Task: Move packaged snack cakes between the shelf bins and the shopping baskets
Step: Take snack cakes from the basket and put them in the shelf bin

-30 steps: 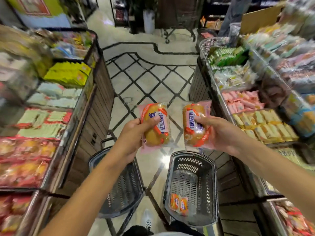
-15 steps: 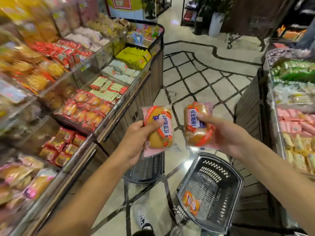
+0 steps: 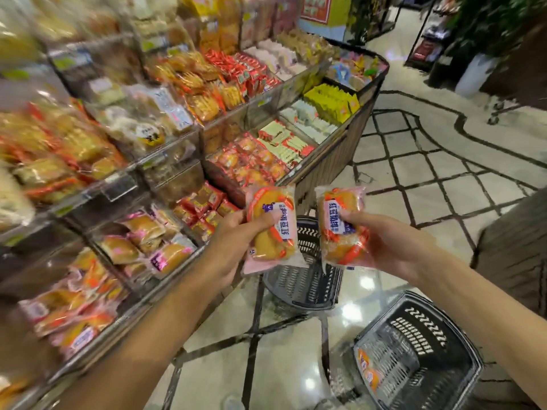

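My left hand [image 3: 236,244] grips a packaged snack cake [image 3: 273,229] in a pink and orange wrapper, thumb across its front. My right hand [image 3: 387,247] grips a second, matching snack cake [image 3: 340,229] beside it. Both packs hang over the aisle floor, above a dark plastic shopping basket [image 3: 302,285]. A second dark basket [image 3: 414,356] sits on the floor at the lower right, with a similar orange pack [image 3: 367,371] against its left wall. The shelf bin [image 3: 142,244] of like cakes lies just left of my left hand.
Tiered shelf bins [image 3: 177,128] full of wrapped snacks fill the left side, blurred at the far left. A wooden display unit [image 3: 515,250] stands at the right edge. Glossy tiled aisle floor [image 3: 429,161] runs between them, with potted plants [image 3: 479,39] at the far end.
The view has swung left toward the left-hand shelves. Both hands still hold their cakes side by side and have drifted right in the picture; the baskets now appear lower right.
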